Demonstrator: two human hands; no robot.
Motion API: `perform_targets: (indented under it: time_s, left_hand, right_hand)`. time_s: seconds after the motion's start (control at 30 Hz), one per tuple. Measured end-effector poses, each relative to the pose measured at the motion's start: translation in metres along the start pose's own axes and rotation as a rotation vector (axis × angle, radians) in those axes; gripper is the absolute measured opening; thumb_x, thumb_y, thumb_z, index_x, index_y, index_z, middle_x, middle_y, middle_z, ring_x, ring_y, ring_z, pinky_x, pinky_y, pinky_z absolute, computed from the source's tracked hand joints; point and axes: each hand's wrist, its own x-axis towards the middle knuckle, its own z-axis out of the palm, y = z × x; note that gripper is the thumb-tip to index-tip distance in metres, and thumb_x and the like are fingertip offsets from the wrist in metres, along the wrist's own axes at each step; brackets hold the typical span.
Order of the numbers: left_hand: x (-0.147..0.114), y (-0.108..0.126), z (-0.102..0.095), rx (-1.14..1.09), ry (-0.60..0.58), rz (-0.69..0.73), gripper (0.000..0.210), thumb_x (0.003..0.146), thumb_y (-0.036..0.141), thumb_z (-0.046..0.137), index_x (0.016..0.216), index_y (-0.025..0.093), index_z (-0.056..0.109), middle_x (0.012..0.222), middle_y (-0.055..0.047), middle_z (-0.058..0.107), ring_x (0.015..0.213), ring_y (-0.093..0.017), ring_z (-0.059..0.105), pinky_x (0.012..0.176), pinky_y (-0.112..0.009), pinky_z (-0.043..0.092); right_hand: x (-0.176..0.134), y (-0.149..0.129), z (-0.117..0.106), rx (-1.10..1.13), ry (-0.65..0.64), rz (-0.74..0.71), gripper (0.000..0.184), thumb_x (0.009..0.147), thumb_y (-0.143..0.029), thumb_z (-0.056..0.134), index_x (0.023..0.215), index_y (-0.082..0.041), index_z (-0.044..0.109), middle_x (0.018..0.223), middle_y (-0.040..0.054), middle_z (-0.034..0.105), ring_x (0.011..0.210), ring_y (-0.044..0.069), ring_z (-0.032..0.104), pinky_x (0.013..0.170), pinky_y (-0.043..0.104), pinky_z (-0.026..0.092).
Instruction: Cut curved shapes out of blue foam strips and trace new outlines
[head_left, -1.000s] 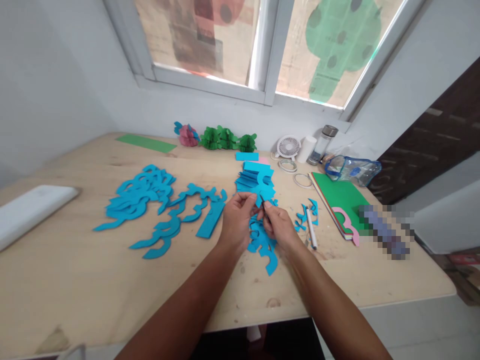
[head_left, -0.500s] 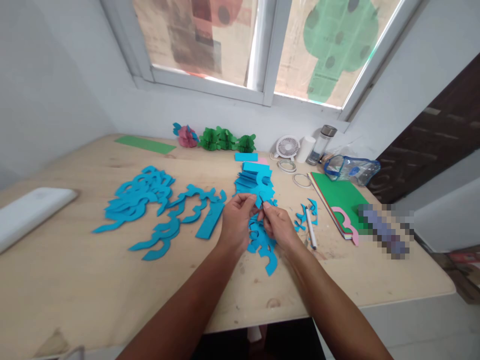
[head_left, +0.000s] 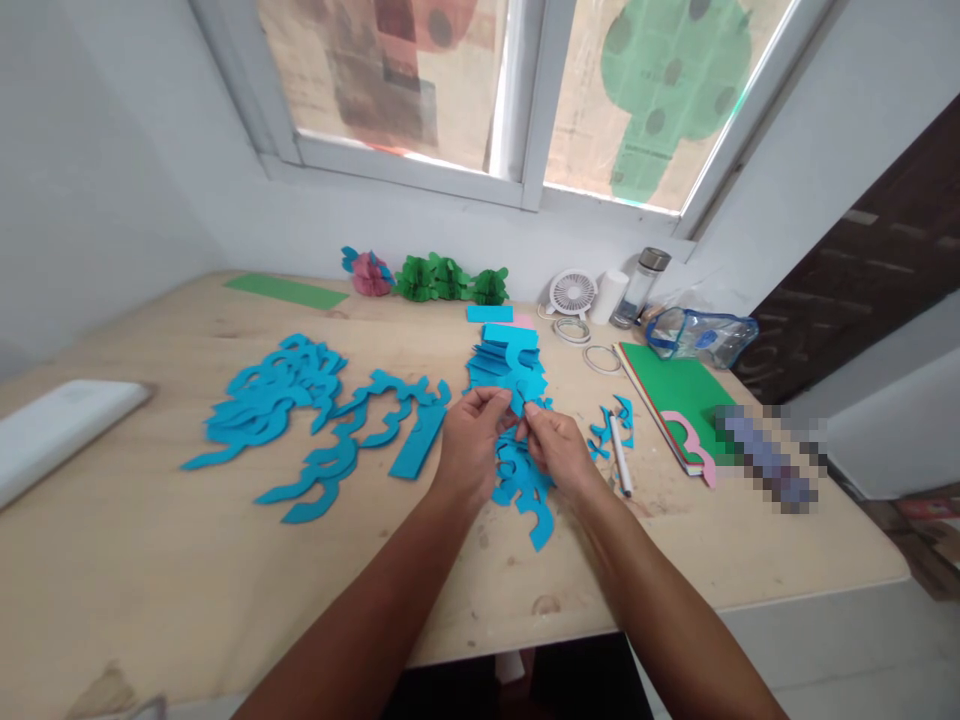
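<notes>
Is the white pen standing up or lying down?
Lying down: the white pen is stretched along the tabletop, on the right side of the right hand.

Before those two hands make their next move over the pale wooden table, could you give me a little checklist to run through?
1. Left hand has hold of the small bright-blue paper piece: ok, pinched between thumb and fingers.
2. Right hand is at the same piece: ok, its fingers meet the near side.
3. What the right hand grips: cannot tell, its fingers hide it.
4. Slim white pen is clear of both hands: ok, it lies to the right.
5. Space below the hands is free of loose curved blue paper pieces: not ok, several lie there.
6. Wavy pink paper shape sits wholly on the green-topped stack of sheets: not ok, one end overhangs.
</notes>
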Motion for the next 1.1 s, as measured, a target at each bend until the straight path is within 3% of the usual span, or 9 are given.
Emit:
perform_targets:
  time_s: [0.37,0.67,0.8,0.97,1.1]
  left_hand:
    - [0.000,-0.002,-0.001,-0.019,-0.035,-0.058,0.025,0.059,0.030,0.076,0.070,0.016,0.059,0.060,0.002,0.056,0.054,-0.010,0.052,0.056,-0.024,0.043]
    - [0.006,0.007,-0.005,0.090,-0.042,0.060,0.021,0.059,0.028,0.076,0.063,0.016,0.059,0.059,0.002,0.057,0.059,-0.011,0.052,0.057,-0.024,0.042]
    - [0.005,0.008,-0.006,0.017,-0.083,-0.003,0.023,0.059,0.028,0.077,0.064,0.016,0.059,0.058,0.003,0.055,0.057,-0.011,0.050,0.057,-0.025,0.042]
    - [0.007,0.006,-0.009,-0.144,-0.172,-0.195,0.026,0.058,0.027,0.080,0.066,0.016,0.057,0.060,0.002,0.058,0.057,-0.011,0.054,0.059,-0.026,0.044]
    - [0.008,0.006,-0.011,-0.170,-0.185,-0.228,0.026,0.058,0.025,0.080,0.068,0.016,0.058,0.062,0.002,0.060,0.059,-0.012,0.056,0.061,-0.026,0.044]
  right_hand:
    - [0.002,0.002,-0.002,-0.039,0.007,-0.009,0.053,0.075,-0.070,0.049,0.063,-0.019,0.052,0.037,-0.0094,0.033,0.035,0.007,0.023,0.038,0.025,0.016]
    - [0.003,0.000,-0.008,-0.134,-0.069,-0.031,0.051,0.078,-0.066,0.049,0.062,-0.018,0.055,0.037,-0.0087,0.034,0.035,0.007,0.023,0.038,0.024,0.016]
    - [0.003,0.001,-0.009,-0.138,-0.073,-0.040,0.051,0.079,-0.065,0.048,0.063,-0.018,0.055,0.038,-0.0085,0.034,0.036,0.007,0.023,0.039,0.024,0.017]
    - [0.002,0.002,-0.008,-0.149,-0.062,-0.049,0.051,0.080,-0.065,0.047,0.062,-0.018,0.056,0.040,-0.0079,0.034,0.038,0.008,0.025,0.040,0.024,0.018]
    - [0.002,0.003,-0.008,-0.146,-0.050,-0.057,0.051,0.080,-0.065,0.048,0.061,-0.018,0.056,0.041,-0.0075,0.034,0.039,0.008,0.024,0.040,0.024,0.018]
